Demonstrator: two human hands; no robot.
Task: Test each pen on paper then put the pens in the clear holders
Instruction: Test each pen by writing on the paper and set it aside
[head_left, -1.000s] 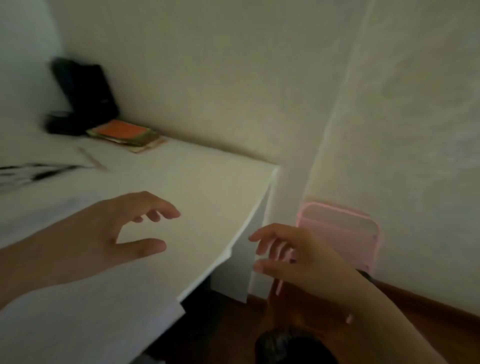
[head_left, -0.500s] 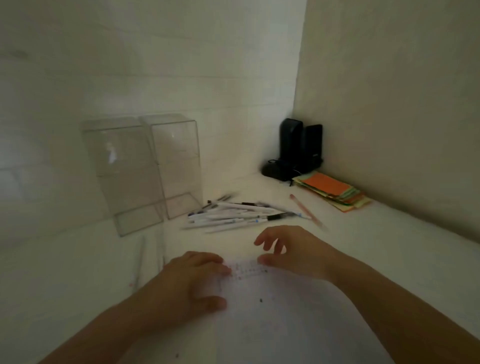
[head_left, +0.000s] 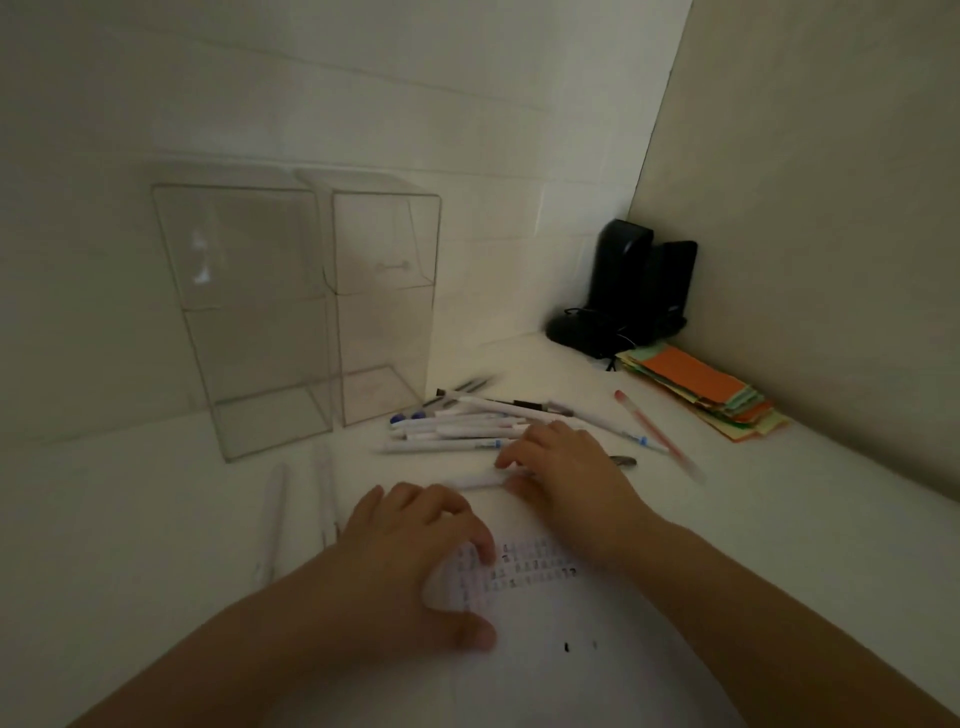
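Observation:
Two tall clear holders (head_left: 249, 322) (head_left: 384, 306) stand side by side by the back wall, with nothing inside them. A pile of several white pens (head_left: 467, 423) lies just right of them. A white sheet of paper (head_left: 550, 623) with small test marks lies in front of me. My left hand (head_left: 415, 561) rests on the paper's top left, fingers curled down onto it. My right hand (head_left: 561, 467) pinches a white pen (head_left: 478, 480) lying on the desk beside the pile. Two pale pens (head_left: 272, 514) (head_left: 324, 488) lie left of the paper.
A pink pen (head_left: 657, 434) lies right of the pile. A stack of coloured paper slips (head_left: 701, 389) sits against the right wall. Black speakers (head_left: 639, 286) with a cable fill the back corner. The white desk (head_left: 104, 519) meets walls behind and at right.
The view swung from the desk's right edge to the pens and holders. My left hand came down on the paper. My right hand reached forward and took hold of a white pen.

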